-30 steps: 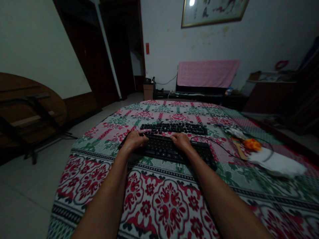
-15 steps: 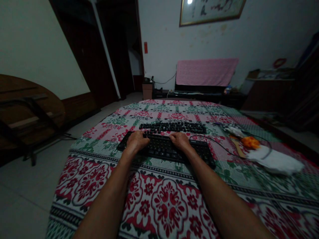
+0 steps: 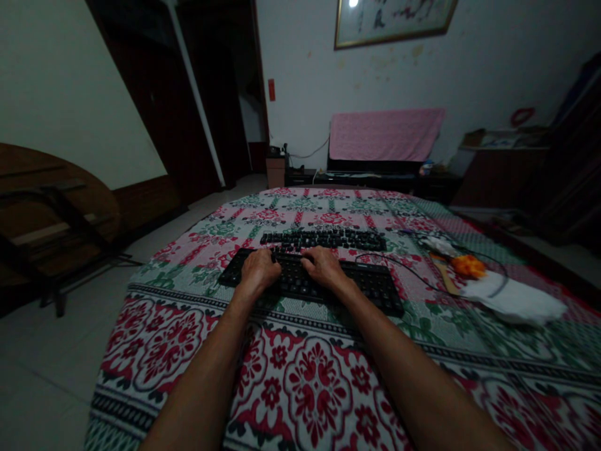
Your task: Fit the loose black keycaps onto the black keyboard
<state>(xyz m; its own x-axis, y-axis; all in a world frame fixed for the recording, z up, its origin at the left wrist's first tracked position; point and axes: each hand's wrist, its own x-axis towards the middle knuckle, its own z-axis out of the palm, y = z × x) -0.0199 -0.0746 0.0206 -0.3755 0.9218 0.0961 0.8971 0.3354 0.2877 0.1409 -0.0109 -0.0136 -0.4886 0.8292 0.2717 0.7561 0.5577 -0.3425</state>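
A black keyboard lies across the patterned cloth in front of me, slightly angled. Over its left part is my left hand, fingers closed, with a small dark bit at the fingertips that I cannot tell apart from the keyboard behind. My right hand hovers over or rests on the middle of the keyboard, thumb and fingers drawn together; what they hold, if anything, is hidden. Just beyond the keyboard, loose black keycaps are laid out in rows. A dark cable runs off to the right.
On the right lie an orange bundle, a white bag and a tan flat piece. The patterned tablecloth covers the table. A round wooden tabletop leans at left. Beyond stands a pink-covered screen.
My right hand has shifted left along the keyboard, closer to my left hand. The left hand stays nearly where it was. The view has turned very slightly.
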